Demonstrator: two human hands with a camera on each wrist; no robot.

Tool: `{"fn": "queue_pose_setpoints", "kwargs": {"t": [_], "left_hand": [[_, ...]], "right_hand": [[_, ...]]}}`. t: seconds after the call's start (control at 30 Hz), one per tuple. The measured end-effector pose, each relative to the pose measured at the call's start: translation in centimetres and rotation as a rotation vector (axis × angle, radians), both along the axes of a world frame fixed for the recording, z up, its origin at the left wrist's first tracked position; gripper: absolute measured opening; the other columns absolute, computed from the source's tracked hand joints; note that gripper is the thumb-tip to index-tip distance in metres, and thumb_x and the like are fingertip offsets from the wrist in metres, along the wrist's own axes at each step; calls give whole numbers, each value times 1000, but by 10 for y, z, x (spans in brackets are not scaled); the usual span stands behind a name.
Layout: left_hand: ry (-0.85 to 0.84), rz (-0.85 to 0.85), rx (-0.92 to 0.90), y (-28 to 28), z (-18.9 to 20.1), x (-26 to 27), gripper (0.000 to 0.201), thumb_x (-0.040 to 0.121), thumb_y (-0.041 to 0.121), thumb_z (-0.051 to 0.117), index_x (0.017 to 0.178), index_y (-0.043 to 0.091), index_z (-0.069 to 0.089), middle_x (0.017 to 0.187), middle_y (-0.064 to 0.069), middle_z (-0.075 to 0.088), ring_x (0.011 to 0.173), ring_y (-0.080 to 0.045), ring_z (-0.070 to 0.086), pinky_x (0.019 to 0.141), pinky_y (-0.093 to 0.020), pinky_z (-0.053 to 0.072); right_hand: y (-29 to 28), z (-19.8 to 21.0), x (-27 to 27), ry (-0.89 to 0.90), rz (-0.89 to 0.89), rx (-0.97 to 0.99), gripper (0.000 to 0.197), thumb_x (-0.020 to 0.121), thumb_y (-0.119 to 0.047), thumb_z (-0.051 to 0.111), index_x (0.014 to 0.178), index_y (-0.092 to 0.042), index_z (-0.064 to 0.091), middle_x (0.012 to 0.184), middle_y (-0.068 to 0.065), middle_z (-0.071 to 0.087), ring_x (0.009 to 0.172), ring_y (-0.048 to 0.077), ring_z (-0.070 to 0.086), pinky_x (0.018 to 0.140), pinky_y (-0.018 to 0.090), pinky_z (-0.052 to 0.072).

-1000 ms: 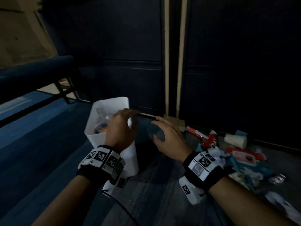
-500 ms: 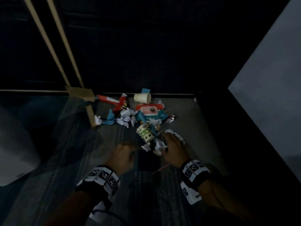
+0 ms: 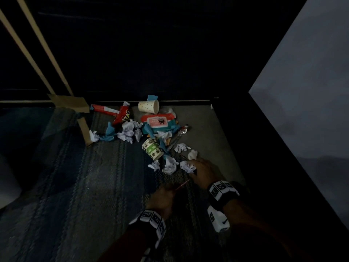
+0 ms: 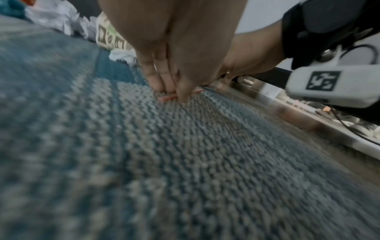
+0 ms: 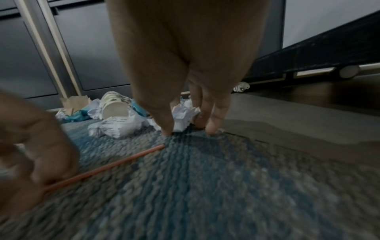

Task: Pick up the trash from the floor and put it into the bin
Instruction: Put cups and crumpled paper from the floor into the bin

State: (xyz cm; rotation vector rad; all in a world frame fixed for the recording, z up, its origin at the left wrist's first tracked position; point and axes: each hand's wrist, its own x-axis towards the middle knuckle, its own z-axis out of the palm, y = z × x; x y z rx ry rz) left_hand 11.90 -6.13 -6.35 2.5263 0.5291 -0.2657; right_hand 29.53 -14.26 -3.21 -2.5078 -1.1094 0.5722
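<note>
A thin red straw (image 4: 167,97) lies on the blue carpet, and my left hand (image 4: 174,95) pinches it between thumb and fingertips. In the head view that hand (image 3: 170,190) sits low at the near edge of the trash pile, and the straw (image 3: 182,184) pokes out to its right. My right hand (image 5: 187,129) stands over a crumpled white paper ball (image 5: 184,115), thumb on one side and fingers on the other, closing round it. In the head view it (image 3: 190,167) covers part of that ball (image 3: 186,166). The white bin (image 3: 7,184) is a pale blur at the far left edge.
The pile holds more paper balls (image 3: 128,132), a dotted paper cup (image 3: 148,106), a green patterned cup (image 3: 152,151), a red wipes pack (image 3: 157,121), a red wrapper (image 3: 120,115) and cardboard (image 3: 83,129). Dark cabinet doors stand behind, and a grey panel (image 3: 302,91) rises on the right.
The view swung from the bin to the trash pile. Both hands left the bin and dropped to the floor. The left now pinches the straw and the right has closed on a paper ball.
</note>
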Motion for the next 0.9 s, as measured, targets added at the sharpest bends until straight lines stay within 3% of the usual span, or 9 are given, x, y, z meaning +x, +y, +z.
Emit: {"fn": "queue_pose_setpoints", "kwargs": {"t": [0.13, 0.23, 0.37, 0.5, 0.67, 0.73, 0.77, 0.83, 0.9], "left_hand": [[64, 122, 22, -6, 12, 4, 42, 98, 26, 40, 140, 21, 41, 130, -10, 51, 117, -29, 53, 96, -37, 45], [176, 211, 18, -6, 18, 10, 39, 95, 21, 43, 133, 13, 40, 120, -14, 56, 109, -33, 57, 87, -41, 48], [249, 160, -1, -1, 20, 16, 43, 92, 15, 49, 134, 9, 41, 132, -16, 48, 122, -34, 48, 94, -41, 45], [249, 124, 49, 6, 17, -1, 46, 93, 25, 49, 135, 10, 42, 138, -13, 42, 127, -32, 41, 100, -41, 42], [167, 365, 104, 57, 32, -45, 45, 92, 33, 47, 131, 12, 46, 132, -11, 50, 120, -30, 51, 93, -35, 44], [108, 474, 110, 85, 45, -68, 48, 92, 31, 47, 134, 10, 42, 132, -15, 51, 117, -33, 54, 92, -37, 45], [8, 528, 128, 98, 52, -78, 46, 92, 29, 47, 132, 6, 45, 126, -18, 55, 112, -36, 56, 87, -38, 46], [-244, 630, 173, 123, 70, -100, 34, 90, 25, 43, 113, 4, 56, 99, -21, 64, 89, -41, 62, 71, -41, 49], [-393, 755, 146, 145, 96, -124, 25, 88, 25, 39, 103, 12, 54, 79, -10, 64, 73, -37, 62, 61, -39, 45]], "right_hand": [[-3, -4, -8, -31, -7, 38, 33, 86, -8, 62, 118, -2, 64, 120, 22, 63, 112, 38, 57, 95, 37, 43], [-1, -4, -9, 5, -34, 8, 31, 88, -9, 60, 117, -2, 63, 120, 21, 62, 113, 35, 57, 93, 34, 43], [2, 1, -11, 14, -74, -8, 21, 92, -13, 57, 107, -2, 66, 115, 18, 65, 109, 31, 60, 88, 29, 43], [6, 4, -13, 5, -73, 54, 15, 87, -10, 62, 98, -2, 68, 105, 17, 68, 99, 32, 63, 77, 31, 48], [34, 20, -25, 40, -40, 307, 10, 81, -10, 72, 90, -10, 69, 94, 7, 69, 82, 16, 62, 72, 24, 48], [59, 27, -34, 85, 5, 397, 10, 80, -12, 73, 85, -19, 67, 86, 2, 69, 79, 15, 63, 72, 35, 55], [73, 31, -40, 97, 23, 427, 14, 80, -14, 74, 83, -24, 65, 84, 0, 68, 79, 16, 65, 72, 39, 56], [104, 43, -59, 104, 73, 499, 17, 79, -14, 75, 80, -26, 63, 82, -3, 67, 79, 15, 65, 71, 36, 56], [138, 60, -85, 130, 128, 597, 14, 78, -11, 77, 80, -21, 66, 81, -3, 67, 79, 11, 65, 69, 30, 54]]}}
